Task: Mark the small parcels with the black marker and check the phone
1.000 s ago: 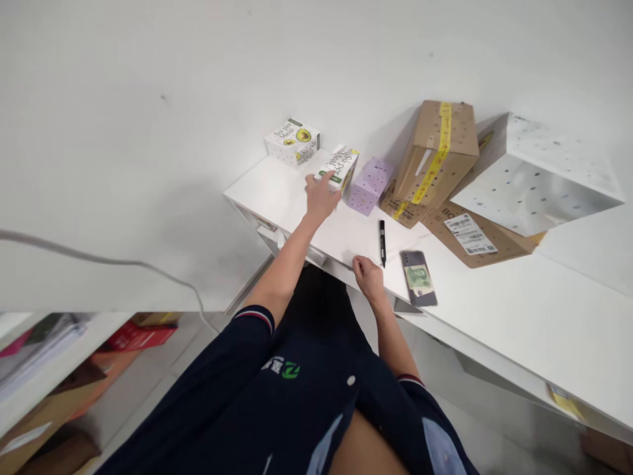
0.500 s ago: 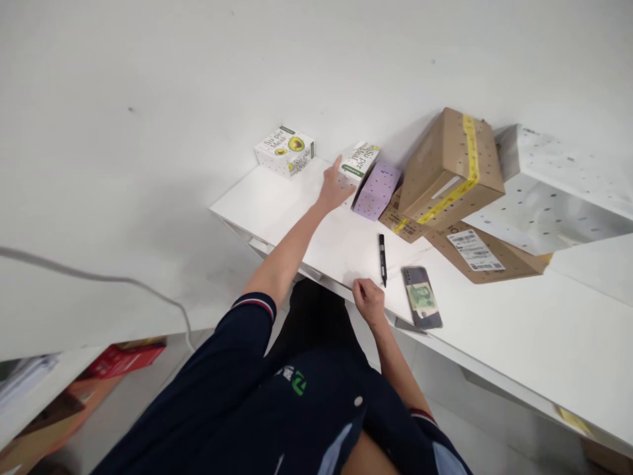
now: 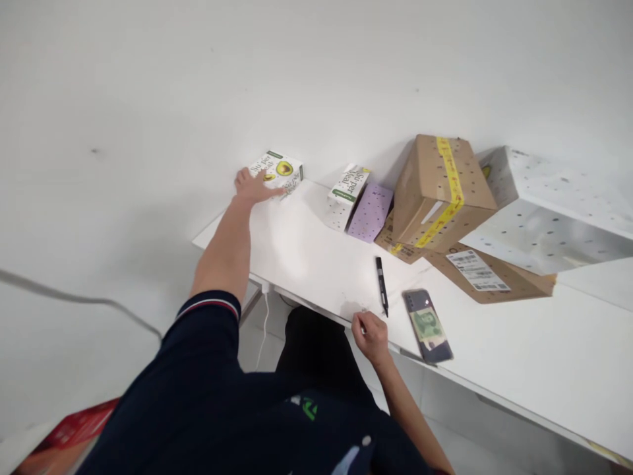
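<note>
My left hand is at a white avocado-print box at the far left end of the table. Its fingers are spread, with the fingertips by the box's left side and the thumb across its front. My right hand rests curled into a fist at the table's front edge; whatever may be inside it is hidden. Just beyond that fist lies a black marker pen. To its right is a phone with a green banknote on its back. A second white box stands beside a purple spotted box.
A large taped cardboard box sits on flatter cardboard packages toward the right. Behind it leans a big white spotted box. The white table meets a wall at the back. A grey cable hangs at left.
My left hand has moved left, from the second white box to the avocado-print box at the end. My right fist stays at the table edge. The view has shifted slightly.
</note>
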The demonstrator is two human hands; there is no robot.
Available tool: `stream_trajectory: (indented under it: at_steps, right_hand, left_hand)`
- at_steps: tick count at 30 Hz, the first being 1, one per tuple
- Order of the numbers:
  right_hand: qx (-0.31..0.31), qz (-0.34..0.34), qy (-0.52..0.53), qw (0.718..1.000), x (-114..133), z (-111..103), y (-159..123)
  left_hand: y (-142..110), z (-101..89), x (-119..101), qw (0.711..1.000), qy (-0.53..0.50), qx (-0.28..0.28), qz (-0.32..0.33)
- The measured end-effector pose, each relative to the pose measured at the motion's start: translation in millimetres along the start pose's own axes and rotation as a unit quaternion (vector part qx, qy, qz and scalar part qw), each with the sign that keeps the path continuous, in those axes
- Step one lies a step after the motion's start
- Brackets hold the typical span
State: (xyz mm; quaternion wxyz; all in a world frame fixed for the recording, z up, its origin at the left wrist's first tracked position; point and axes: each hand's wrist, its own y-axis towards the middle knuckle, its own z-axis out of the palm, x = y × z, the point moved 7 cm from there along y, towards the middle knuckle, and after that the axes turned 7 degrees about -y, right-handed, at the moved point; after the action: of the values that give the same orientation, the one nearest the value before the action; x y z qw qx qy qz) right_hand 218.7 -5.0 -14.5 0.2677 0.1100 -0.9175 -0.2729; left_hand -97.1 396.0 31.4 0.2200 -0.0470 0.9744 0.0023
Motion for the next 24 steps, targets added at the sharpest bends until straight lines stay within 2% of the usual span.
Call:
stream_trajectory:
  at_steps: [3,6,9,11,14,19,21,24]
  right_hand:
    - [-0.006,-0.009,-0.014,1.0,2,0,0]
    - [-0.013,-0.019,-0.032,0.999,3,0,1]
    - [-0.02,-0.016,-0.034,0.999,3,0,0]
    - [-0.021,-0.006,-0.027,0.999,0,1,0]
    - [-0.01,0.018,-0.018,1.0,-5,3,-1]
    - [0.027,0.057,0.003,0.998,-14,8,-2]
    - [0.027,0.061,0.0,0.998,-16,8,-2]
    - [0.018,0.052,-0.009,0.998,-17,7,-2]
  left_hand:
    - [6,-0.8,0,1.0,0.008,0.021,-0.016]
    - [0,-3.1,-6,0.999,0.019,0.03,-0.019]
    - [-18,-3.9,-13,0.999,0.031,0.027,-0.03]
    - [-40,-2.1,-18,0.999,0.03,0.02,-0.037]
    - [-93,7.1,-27,0.999,0.023,0.013,-0.037]
    - [-210,30.9,-38,0.999,-0.029,-0.001,-0.023]
    - [-252,34.1,-42,0.998,-0.055,-0.029,0.0]
    - [-297,35.2,-47,0.995,-0.075,-0.045,0.038]
